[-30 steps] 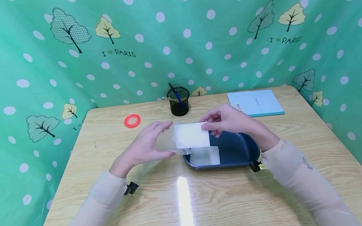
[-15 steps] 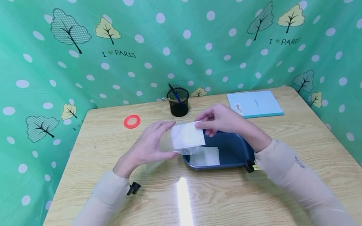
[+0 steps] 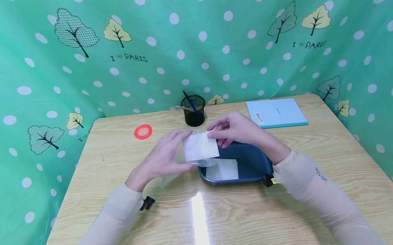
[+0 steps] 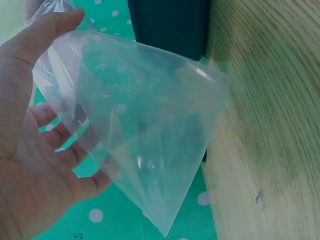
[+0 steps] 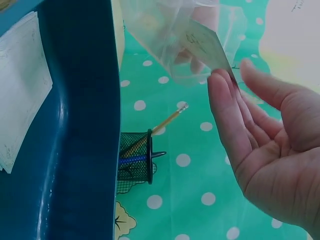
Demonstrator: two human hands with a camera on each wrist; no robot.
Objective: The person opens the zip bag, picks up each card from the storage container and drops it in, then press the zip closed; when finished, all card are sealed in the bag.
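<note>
My left hand (image 3: 160, 157) holds a clear plastic bag (image 4: 145, 120), its thumb and fingers spread round the bag's mouth. A white paper card (image 3: 200, 145) is pinched at its upper right corner by my right hand (image 3: 238, 129), between thumb and fingers. In the right wrist view, the card's (image 5: 205, 42) far part sits within the bag's opening, and faint writing shows on it. Below the hands is a dark blue rectangular tray (image 3: 253, 162). Several more white paper cards (image 3: 221, 170) lie stacked in the tray's left end.
Behind the hands stands a black mesh pen cup (image 3: 194, 114) holding a pencil and pens. A red tape roll (image 3: 143, 131) lies at the back left of the wooden table (image 3: 150, 237). A light blue notebook (image 3: 277, 112) lies at the back right, before a green dotted cloth (image 3: 159, 31).
My right hand has moved left with the white card, and the card's left part has come further into the bag. My left hand has shifted slightly right, holding the bag.
</note>
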